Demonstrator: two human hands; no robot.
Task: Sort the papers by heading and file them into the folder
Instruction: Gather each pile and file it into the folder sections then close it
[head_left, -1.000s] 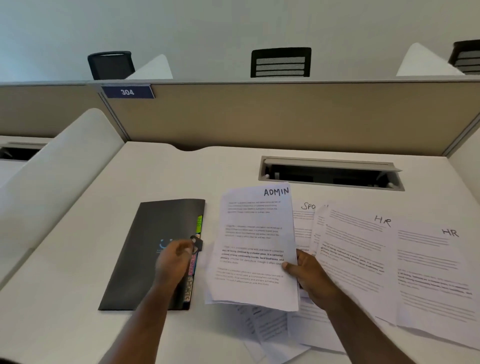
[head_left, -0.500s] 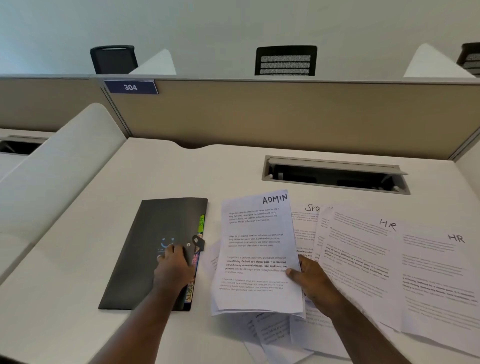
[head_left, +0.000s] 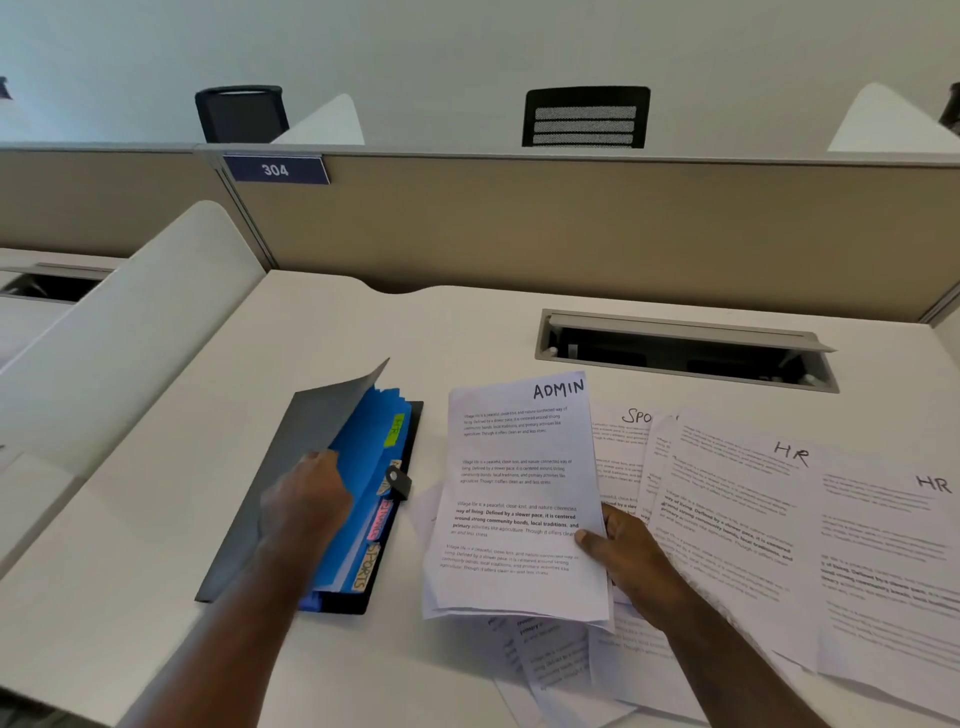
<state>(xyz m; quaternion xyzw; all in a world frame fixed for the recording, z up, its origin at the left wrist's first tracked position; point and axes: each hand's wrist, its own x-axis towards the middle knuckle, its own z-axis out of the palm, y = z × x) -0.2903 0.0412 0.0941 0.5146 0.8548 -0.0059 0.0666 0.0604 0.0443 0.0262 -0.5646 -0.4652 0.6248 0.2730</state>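
Note:
A dark grey folder lies on the desk at the left, its front cover lifted. My left hand grips the cover's right edge and holds it up. Under the cover are blue dividers with coloured tabs, one green and one reading SPORTS. My right hand pinches a thin stack of sheets headed ADMIN by its right edge, just right of the folder. Loose sheets headed HR and a second HR sheet lie spread to the right. A sheet starting SPO peeks out behind the ADMIN stack.
More loose sheets lie under the ADMIN stack near the desk's front edge. An open cable tray is set into the desk behind the papers. A white side divider stands at the left, a beige partition at the back.
My left hand has lifted the folder's front cover, which lay flat before, and the blue dividers now show. The ADMIN stack stays in my right hand.

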